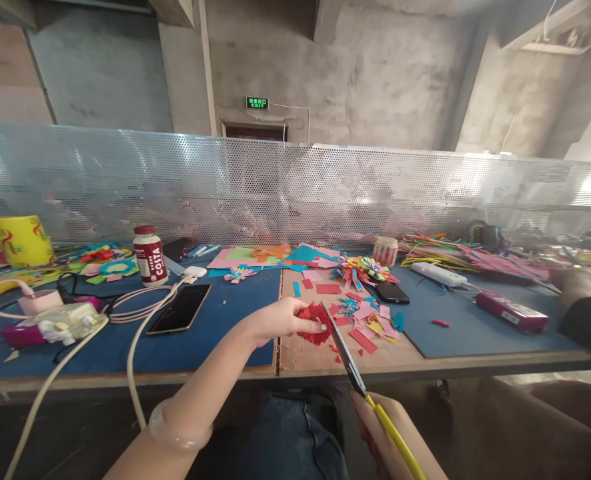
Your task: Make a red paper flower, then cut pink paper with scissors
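My left hand [286, 321] is closed on a red paper flower [315, 325] above the bare middle part of the table [295, 357]. My right hand [388, 427] grips yellow-handled scissors [348, 353] near the table's front edge. Their blades point up and away from me, with the tips beside the right side of the red flower. Small red scraps [336, 353] lie below the flower. Pink, red and blue paper pieces [368, 323] are heaped just to its right.
Black phone [180, 309], cable and bottle [150, 257] at left; second phone [391, 291], jar [385, 251] and finished paper flowers [360, 272] behind the scraps. A power bank [510, 311] lies right. Another person's arm [580, 307] is at far right. A perforated metal screen [255, 187] stands behind.
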### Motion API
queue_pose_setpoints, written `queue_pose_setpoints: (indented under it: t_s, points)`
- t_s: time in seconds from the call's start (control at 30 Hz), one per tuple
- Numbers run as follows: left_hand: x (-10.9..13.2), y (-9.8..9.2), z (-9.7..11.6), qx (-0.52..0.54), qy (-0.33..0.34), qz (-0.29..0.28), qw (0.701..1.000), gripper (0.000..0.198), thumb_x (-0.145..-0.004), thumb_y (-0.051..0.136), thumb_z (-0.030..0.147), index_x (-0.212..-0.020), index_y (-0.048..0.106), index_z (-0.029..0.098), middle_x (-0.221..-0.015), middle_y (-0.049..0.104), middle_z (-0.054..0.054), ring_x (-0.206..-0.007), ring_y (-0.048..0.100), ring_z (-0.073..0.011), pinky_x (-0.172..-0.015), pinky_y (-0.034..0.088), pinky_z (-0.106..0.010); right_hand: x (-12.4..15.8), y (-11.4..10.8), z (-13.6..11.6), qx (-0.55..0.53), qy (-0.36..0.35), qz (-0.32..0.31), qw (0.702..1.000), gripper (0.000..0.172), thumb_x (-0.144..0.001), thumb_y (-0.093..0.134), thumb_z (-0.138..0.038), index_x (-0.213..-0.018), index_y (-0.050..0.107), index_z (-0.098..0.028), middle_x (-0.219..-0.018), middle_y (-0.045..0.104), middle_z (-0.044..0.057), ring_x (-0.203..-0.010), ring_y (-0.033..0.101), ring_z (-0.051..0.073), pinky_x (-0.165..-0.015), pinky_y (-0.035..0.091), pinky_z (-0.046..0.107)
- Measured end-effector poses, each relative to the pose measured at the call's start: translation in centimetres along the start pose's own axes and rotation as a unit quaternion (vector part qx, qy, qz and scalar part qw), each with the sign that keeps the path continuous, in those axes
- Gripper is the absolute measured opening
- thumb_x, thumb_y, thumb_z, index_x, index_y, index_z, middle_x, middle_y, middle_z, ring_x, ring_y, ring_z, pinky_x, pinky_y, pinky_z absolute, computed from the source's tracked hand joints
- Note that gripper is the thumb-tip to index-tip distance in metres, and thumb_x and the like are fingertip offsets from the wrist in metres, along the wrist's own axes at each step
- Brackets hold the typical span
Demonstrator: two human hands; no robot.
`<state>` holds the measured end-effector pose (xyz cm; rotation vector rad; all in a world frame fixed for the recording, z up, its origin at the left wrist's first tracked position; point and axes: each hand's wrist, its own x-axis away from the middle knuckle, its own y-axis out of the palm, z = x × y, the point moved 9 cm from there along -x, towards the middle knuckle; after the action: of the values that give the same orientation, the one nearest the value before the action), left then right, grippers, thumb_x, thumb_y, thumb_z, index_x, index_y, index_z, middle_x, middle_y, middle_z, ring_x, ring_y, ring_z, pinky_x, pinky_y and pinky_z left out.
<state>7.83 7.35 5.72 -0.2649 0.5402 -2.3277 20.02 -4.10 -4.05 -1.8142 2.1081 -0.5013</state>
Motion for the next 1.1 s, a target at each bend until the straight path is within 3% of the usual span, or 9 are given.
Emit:
queue_pose_setpoints:
  t_s: [0.27,0.4,0.5,0.6,0.7,0.77,0.83,0.97,1.1]
  points:
    - [0.2,-1.2,-0.4,0.057,-0.008,0.075,0.996,0.036,-0.068,0.067,0.039,-0.091,0.063,0.012,-0.083,0.065,-0.008,-0.071,0.059,-0.0169,-0.054,0.036,-0.026,0.0,-0.7,-0.4,-0.044,-0.019,0.057,0.997,0.051,-0.078,0.039,-0.067,-0.056,0.037,-0.02,-0.045,0.034,-0.005,-0.04,0.031,0.008,-0.036,0.022,0.021]
    - [0.4,-1.4,-0.4,0.077,-0.006,0.089,0.993,0.035,-0.069,0.065,0.038,-0.093,0.06,0.013,-0.089,0.065,-0.009,-0.068,0.064,-0.018,-0.047,0.037,-0.024,0.4,-1.7,-1.2,-0.064,-0.044,0.079,0.994,0.046,-0.08,0.041,-0.063,-0.067,0.047,-0.019,-0.046,0.039,-0.006,-0.042,0.04,0.01,-0.04,0.032,0.021]
    - [0.6,-2.0,-0.5,0.054,0.002,0.119,0.991,0.033,-0.068,0.066,0.038,-0.091,0.061,0.013,-0.081,0.065,-0.007,-0.065,0.063,-0.0167,-0.045,0.037,-0.024,0.6,-2.8,-1.3,-0.068,-0.087,0.12,0.987,0.039,-0.08,0.047,-0.057,-0.081,0.053,-0.018,-0.064,0.057,0.0,-0.062,0.055,0.017,-0.057,0.045,0.023]
    - [0.7,-2.3,-0.7,0.019,0.004,0.14,0.99,0.033,-0.07,0.064,0.04,-0.091,0.062,0.015,-0.072,0.062,-0.003,-0.061,0.059,-0.0144,-0.046,0.036,-0.023,0.6,-4.0,-0.6,-0.052,-0.127,0.186,0.973,0.043,-0.075,0.057,-0.051,-0.103,0.051,-0.018,-0.093,0.06,0.006,-0.087,0.057,0.022,-0.076,0.047,0.03]
    - [0.8,-2.3,-0.7,-0.002,0.011,0.152,0.988,0.03,-0.071,0.063,0.038,-0.089,0.063,0.014,-0.075,0.062,-0.004,-0.064,0.057,-0.0146,-0.055,0.039,-0.025,0.7,-4.6,-0.2,-0.044,-0.13,0.221,0.966,0.055,-0.073,0.061,-0.048,-0.116,0.044,-0.018,-0.104,0.055,0.009,-0.09,0.055,0.023,-0.071,0.048,0.03]
    - [1.0,-2.1,-0.3,-0.018,0.025,0.156,0.987,0.03,-0.071,0.062,0.037,-0.088,0.064,0.014,-0.08,0.064,-0.005,-0.071,0.057,-0.0166,-0.062,0.04,-0.027,0.7,-4.6,-0.7,-0.066,-0.126,0.201,0.969,0.052,-0.075,0.059,-0.049,-0.114,0.045,-0.018,-0.103,0.056,0.008,-0.089,0.056,0.022,-0.071,0.048,0.028]
    - [1.1,-1.8,0.2,-0.028,0.041,0.148,0.988,0.032,-0.072,0.061,0.039,-0.092,0.065,0.014,-0.083,0.065,-0.006,-0.077,0.056,-0.0186,-0.067,0.04,-0.028,0.8,-4.2,-1.5,-0.092,-0.109,0.159,0.977,0.041,-0.078,0.053,-0.053,-0.099,0.052,-0.018,-0.088,0.059,0.005,-0.081,0.058,0.02,-0.07,0.048,0.026]
    - [1.4,-1.2,0.6,-0.038,0.047,0.127,0.99,0.037,-0.077,0.055,0.043,-0.096,0.066,0.013,-0.084,0.065,-0.006,-0.08,0.055,-0.0204,-0.069,0.039,-0.029,1.3,-3.0,-1.3,-0.103,-0.007,0.09,0.991,0.046,-0.082,0.039,-0.062,-0.07,0.051,-0.019,-0.051,0.047,-0.003,-0.044,0.045,0.012,-0.043,0.037,0.022]
    - [1.7,-1.2,0.8,-0.046,0.059,0.127,0.989,0.038,-0.078,0.053,0.044,-0.097,0.065,0.013,-0.084,0.064,-0.007,-0.079,0.055,-0.0208,-0.068,0.039,-0.03,2.0,-2.3,-0.8,-0.066,0.037,0.082,0.994,0.047,-0.076,0.046,-0.064,-0.07,0.052,-0.018,-0.057,0.052,-0.001,-0.047,0.045,0.011,-0.043,0.035,0.021]
